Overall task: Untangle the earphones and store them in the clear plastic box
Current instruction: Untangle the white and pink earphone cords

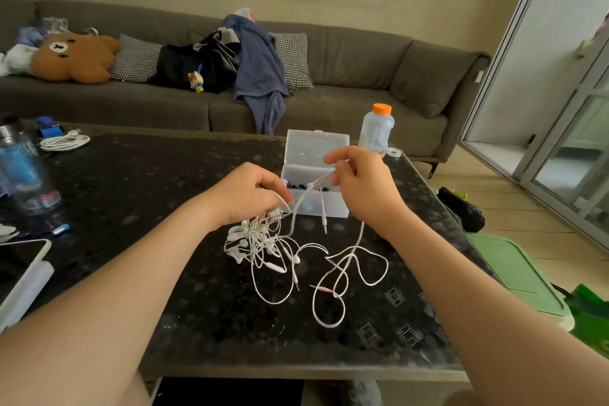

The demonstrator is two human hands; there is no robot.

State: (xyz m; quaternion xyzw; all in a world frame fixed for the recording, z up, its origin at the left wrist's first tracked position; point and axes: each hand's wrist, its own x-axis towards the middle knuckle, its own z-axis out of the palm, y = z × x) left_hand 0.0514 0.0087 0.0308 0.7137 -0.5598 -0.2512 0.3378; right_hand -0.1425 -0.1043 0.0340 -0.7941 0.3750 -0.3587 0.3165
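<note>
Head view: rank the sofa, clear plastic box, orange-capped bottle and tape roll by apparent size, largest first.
1. sofa
2. clear plastic box
3. orange-capped bottle
4. tape roll
The box is slightly nearer, yet clearly bigger than the bottle.

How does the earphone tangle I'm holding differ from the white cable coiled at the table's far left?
The tangled white earphone cords sprawl in knotted loops; the coiled white cable lies in a neat bundle. The left hand and right hand hold the earphone cords; the coiled cable lies untouched. Both are white, on the dark table.
</note>
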